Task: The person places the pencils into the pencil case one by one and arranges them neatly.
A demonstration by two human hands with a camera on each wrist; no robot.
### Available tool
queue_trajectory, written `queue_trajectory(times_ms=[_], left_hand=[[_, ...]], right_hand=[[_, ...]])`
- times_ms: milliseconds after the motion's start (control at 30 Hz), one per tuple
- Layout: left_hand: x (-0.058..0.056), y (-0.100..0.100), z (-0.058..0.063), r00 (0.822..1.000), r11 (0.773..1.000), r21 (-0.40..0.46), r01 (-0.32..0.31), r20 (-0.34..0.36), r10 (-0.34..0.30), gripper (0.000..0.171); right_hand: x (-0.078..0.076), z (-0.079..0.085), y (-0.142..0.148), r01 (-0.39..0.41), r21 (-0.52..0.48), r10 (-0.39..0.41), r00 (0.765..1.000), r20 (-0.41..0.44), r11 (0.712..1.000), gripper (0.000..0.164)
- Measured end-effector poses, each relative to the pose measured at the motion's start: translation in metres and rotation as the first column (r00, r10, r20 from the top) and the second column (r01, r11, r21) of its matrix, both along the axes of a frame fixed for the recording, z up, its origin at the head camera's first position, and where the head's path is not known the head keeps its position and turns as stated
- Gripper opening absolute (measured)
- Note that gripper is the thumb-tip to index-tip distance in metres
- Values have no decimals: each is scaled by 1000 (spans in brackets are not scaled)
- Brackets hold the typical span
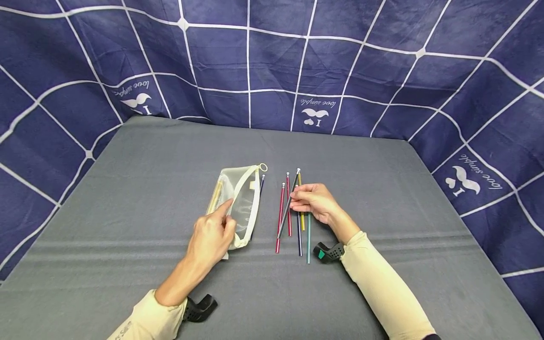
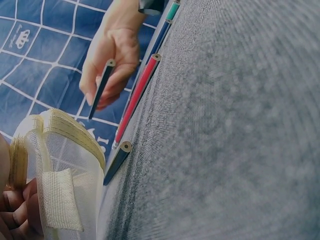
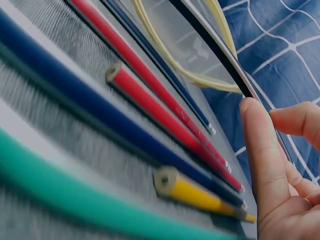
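A black pencil (image 1: 285, 213) is in the person's right hand (image 1: 316, 202), and I see it raised above the table, tilted, with the silver tip between 12 and 1 o'clock and the other end between 6 and 7. The thumb and fingers of this hand pinch it.

At 9 o'clock from the pencil, I find a translucent mesh zipper pouch (image 1: 244, 208), lying with its mouth spread open. Its round pull ring (image 1: 263, 167) is at the pouch's 1 o'clock. The left hand (image 1: 211, 236) is at its 7 to 8 o'clock side; the fingers grip the rim there, with the index finger stretched along it. A dark blue pencil (image 1: 261, 184) lies just beside the pouch, at 10 o'clock from the raised one, partly hidden by the rim.

Below the raised pencil I see one red pencil (image 1: 282, 200) and a second red pencil (image 1: 289, 222) next to it. A yellow pencil (image 1: 302, 222) is at 4 to 5 o'clock, a navy pencil (image 1: 300, 241) between 5 and 6, and a teal pencil (image 1: 309, 238) at 5.

All rest on a grey cloth-covered table (image 1: 382, 189). At 12 o'clock, past its far edge, I see a navy sheet (image 1: 272, 61) with white grid lines.
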State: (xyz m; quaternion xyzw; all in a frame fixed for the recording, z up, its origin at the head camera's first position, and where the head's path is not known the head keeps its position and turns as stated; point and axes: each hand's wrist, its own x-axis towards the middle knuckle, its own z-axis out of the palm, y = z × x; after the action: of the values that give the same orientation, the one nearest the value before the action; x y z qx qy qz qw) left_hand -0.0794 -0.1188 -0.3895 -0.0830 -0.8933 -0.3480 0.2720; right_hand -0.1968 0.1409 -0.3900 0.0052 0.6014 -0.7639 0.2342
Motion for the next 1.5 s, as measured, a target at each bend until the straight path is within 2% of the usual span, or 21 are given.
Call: queue_trajectory(times_ms=[400, 900, 1167, 1500], left_hand=[[0, -1, 0, 1000, 1000, 6, 4, -11, -4, 42], [0, -1, 0, 1000, 1000, 10, 2, -1, -2, 42], [0, -1, 0, 1000, 1000, 5, -1, -5, 1, 42], [0, -1, 0, 1000, 1000, -3, 4, 3, -4, 42]], right_hand=[[0, 5, -32, -17, -22, 17, 1000, -10, 1000, 13], [6, 1, -70, -33, -52, 32, 999, -19, 998, 11], [11, 0, -85, -82, -19, 81, 997, -18, 996, 9], [16, 2, -91, -127, -3, 127, 991, -43, 992, 22]])
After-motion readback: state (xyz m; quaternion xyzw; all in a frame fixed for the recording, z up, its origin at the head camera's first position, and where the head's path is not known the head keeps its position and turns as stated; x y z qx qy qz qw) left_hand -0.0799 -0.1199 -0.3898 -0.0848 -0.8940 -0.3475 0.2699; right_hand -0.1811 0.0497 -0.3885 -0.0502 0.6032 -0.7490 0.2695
